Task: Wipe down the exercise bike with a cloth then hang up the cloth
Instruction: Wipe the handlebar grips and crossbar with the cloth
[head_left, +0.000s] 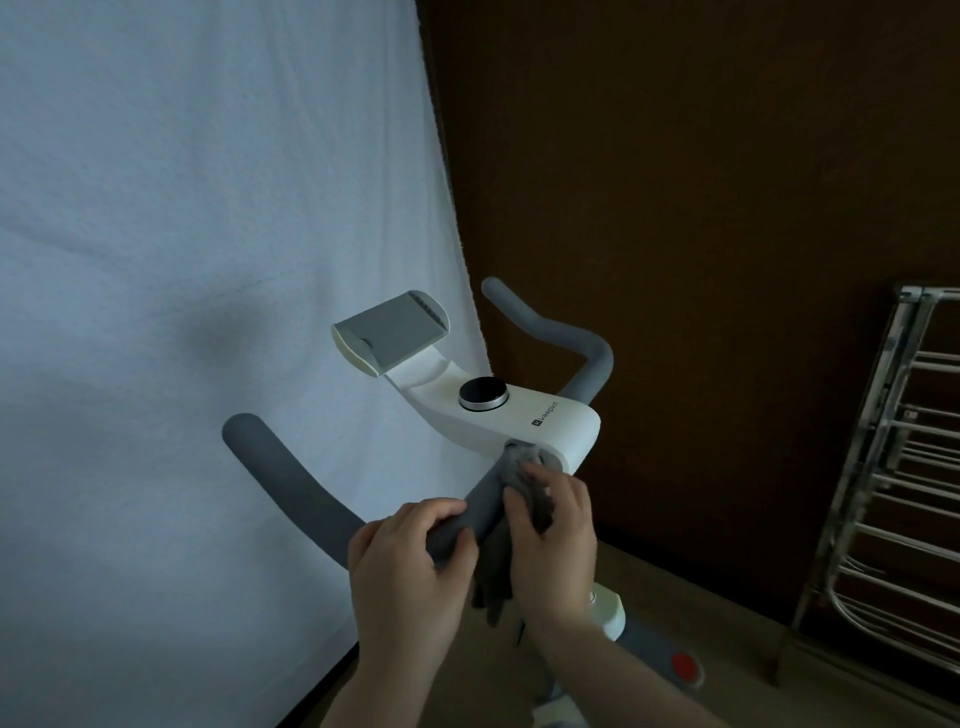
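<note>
On the left handlebar (291, 488) both fists clamp — left hand (410, 561) bare, right hand (556, 535) gripping cloth (498, 571).

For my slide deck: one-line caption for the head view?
Right hand wipes bike handlebar with grey cloth; left hand steadies it.

Taking the white console (524, 415) of the exercise bike as landmark: open air lies above it, broken only by the knob (483, 394) on top and the tablet holder (389, 332) rising just behind. Left of it a white sheet (182, 312) hangs close behind the left handlebar (291, 483). To its right a metal drying rack (883, 467) stands well apart, with bare floor (717, 613) between.
</note>
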